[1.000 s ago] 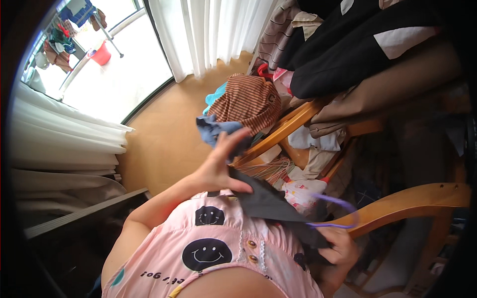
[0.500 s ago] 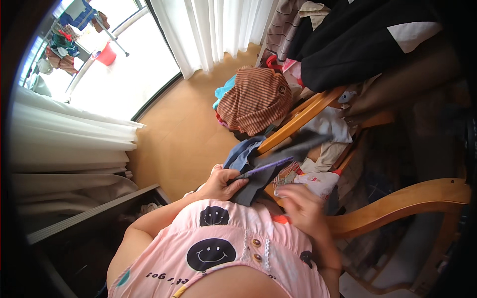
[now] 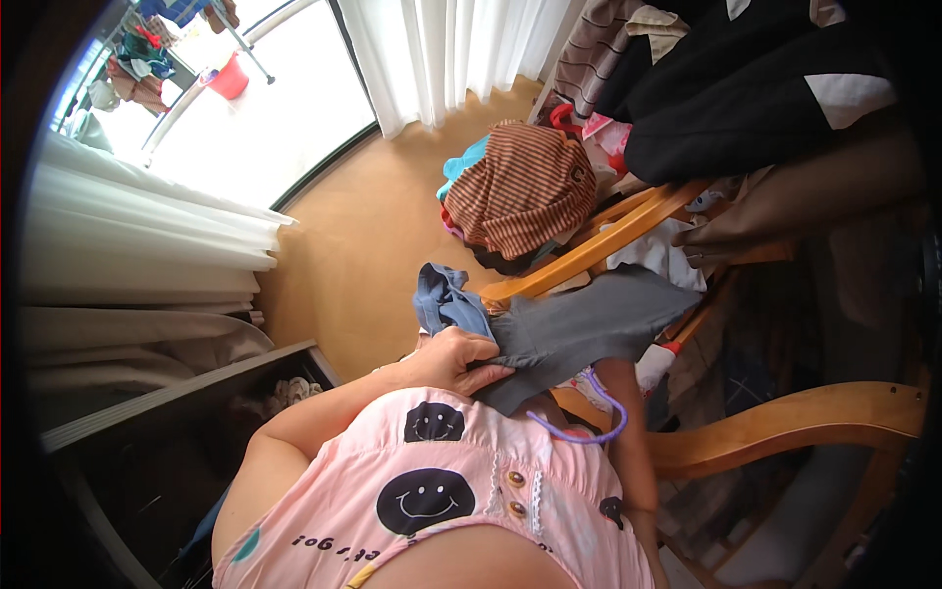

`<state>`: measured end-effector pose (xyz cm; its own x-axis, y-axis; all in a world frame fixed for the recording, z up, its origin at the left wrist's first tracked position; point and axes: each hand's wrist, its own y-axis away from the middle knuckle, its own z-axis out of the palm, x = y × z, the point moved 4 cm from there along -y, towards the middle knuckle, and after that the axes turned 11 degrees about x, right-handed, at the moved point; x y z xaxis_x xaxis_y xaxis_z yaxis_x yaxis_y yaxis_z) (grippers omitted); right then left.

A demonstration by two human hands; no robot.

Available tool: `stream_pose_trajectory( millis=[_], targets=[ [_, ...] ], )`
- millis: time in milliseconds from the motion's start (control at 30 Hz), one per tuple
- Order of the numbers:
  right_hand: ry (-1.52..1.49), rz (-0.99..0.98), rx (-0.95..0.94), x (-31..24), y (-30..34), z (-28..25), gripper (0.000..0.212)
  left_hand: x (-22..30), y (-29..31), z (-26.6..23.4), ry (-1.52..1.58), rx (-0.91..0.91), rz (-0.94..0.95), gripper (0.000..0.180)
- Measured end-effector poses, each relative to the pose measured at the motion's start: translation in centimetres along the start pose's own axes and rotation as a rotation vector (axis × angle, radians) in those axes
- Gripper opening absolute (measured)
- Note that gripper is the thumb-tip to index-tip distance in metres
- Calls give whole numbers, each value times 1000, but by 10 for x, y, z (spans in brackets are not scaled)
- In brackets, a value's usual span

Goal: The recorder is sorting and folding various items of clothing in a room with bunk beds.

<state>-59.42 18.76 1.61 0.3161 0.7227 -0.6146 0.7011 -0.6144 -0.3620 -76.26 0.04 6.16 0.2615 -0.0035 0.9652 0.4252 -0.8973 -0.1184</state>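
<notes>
My left hand pinches the near edge of a dark grey garment, its fingers closed on the cloth just in front of my body. The garment stretches to the right over the wooden chair's arm. My right forearm reaches up to the garment, and the cloth hides my right hand, so its fingers do not show. A purple cord hangs in a loop beside that forearm. Bunched blue cloth lies just beyond my left hand, touching the grey garment.
A wooden chair curves along the right. Beyond its far arm sits a brown striped bundle of clothes. Black clothing hangs at upper right. An open drawer stands at left, near white curtains.
The dark grey garment has spread out to the right. My right hand has passed from beside it to under the cloth. The purple cord, straight before, now hangs looped at my right forearm.
</notes>
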Motion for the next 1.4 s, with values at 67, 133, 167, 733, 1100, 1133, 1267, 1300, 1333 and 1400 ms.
stream_pose_trajectory(
  millis=[67,133,167,733,1100,1133,1267,1300,1333,1400],
  targets=[
    [63,65,56,111,27,-12,38,4,0,-6,-87,-101,20,41],
    [-63,360,9,154,31,-33,44,-3,2,-18,-137,-105,-2,41],
    [-36,251,-3,73,-5,-39,29,-12,5,-23,-181,-106,-28,41],
    [-449,201,-709,-118,-14,-31,39,-23,-3,-2,-157,-320,39,35],
    [-237,935,99,29,45,-127,31,-153,26,-58,-111,455,-588,44],
    [-385,1073,289,66,72,-121,30,-152,30,-58,-106,422,-586,44],
    [-511,1499,497,169,133,-23,27,-149,38,-48,-326,218,-545,44],
    [-703,1561,481,195,153,10,28,-147,41,-49,-377,191,-558,43],
    [-887,1602,448,228,177,45,28,-147,41,-49,-391,159,-560,43],
    [-994,1655,534,264,206,111,25,-150,42,-56,-441,124,-557,42]
  ],
)
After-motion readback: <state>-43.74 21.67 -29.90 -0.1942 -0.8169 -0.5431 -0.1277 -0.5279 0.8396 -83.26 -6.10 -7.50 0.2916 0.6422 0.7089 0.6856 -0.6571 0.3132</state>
